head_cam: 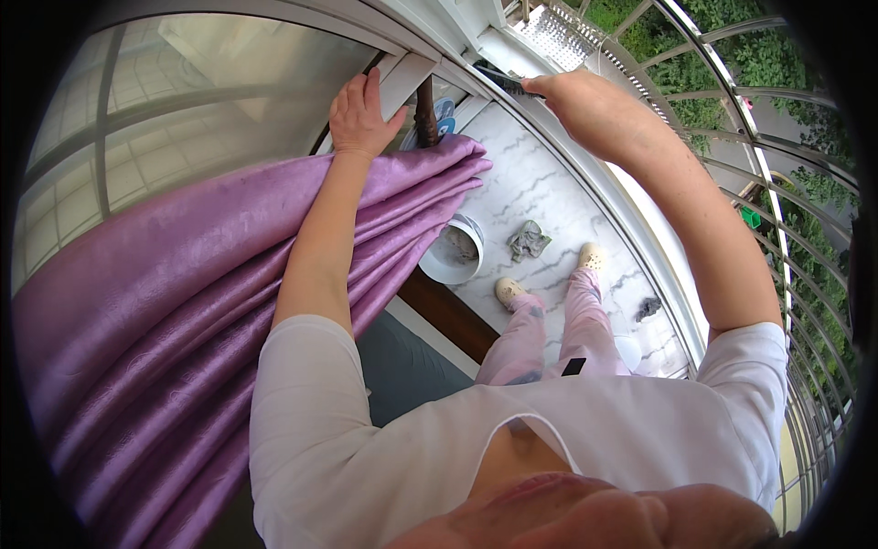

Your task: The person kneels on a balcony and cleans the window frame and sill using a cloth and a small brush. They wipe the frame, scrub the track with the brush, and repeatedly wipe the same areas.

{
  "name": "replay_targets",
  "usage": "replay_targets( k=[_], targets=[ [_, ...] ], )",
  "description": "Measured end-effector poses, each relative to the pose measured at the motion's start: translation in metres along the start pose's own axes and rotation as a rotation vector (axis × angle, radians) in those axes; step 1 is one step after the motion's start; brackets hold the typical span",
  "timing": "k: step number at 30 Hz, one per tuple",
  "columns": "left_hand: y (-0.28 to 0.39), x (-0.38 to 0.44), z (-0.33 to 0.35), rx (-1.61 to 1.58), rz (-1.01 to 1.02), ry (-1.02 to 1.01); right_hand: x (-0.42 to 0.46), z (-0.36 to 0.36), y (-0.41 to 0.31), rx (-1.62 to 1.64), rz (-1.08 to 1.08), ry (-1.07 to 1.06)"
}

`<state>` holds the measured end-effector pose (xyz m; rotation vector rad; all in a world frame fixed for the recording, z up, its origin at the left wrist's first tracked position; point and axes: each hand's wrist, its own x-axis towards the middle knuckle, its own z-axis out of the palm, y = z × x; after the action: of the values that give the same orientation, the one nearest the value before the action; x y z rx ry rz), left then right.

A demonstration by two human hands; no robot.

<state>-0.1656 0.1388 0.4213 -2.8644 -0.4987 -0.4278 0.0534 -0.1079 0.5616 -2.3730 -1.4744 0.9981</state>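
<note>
My left hand (361,115) lies with its fingers apart on the pale frame (405,81) of a glass window pane, above a purple curtain (226,226) that hangs under my forearm. At the window track, my right hand (559,89) holds a dark-bristled brush (504,79), its far end down by the white sill. Most of the brush's handle is hidden by the hand. On the marble-patterned floor below are a white bucket (451,255) with murky contents, a crumpled grey cloth (528,241) and a small dark cloth or clump (647,309).
A curved metal window guard (761,137) runs down the right, with a perforated metal tray (559,34) at its top and trees outside. A dark wooden beam or edge (446,316) lies beside the bucket. Blue-and-white objects (445,117) stand behind the window frame.
</note>
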Motion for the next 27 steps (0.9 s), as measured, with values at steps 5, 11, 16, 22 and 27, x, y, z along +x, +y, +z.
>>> replay_targets(
  k=[5,11,16,22,27],
  targets=[
    [0.001,-0.002,-0.003,0.031,-0.002,-0.022,0.020,0.008,-0.015,0.127,0.032,-0.042],
    [0.004,0.004,-0.005,0.077,-0.004,-0.029,0.004,0.080,-0.003,0.801,0.136,0.406],
    [0.002,0.001,-0.002,0.055,0.003,-0.017,-0.035,0.061,0.006,0.949,0.226,0.131],
    [0.000,-0.001,0.000,0.041,0.022,0.010,-0.077,0.033,0.018,0.348,0.109,0.179],
    [-0.001,0.001,-0.002,0.024,0.025,0.013,-0.046,0.017,0.005,0.155,0.104,0.209]
  ],
)
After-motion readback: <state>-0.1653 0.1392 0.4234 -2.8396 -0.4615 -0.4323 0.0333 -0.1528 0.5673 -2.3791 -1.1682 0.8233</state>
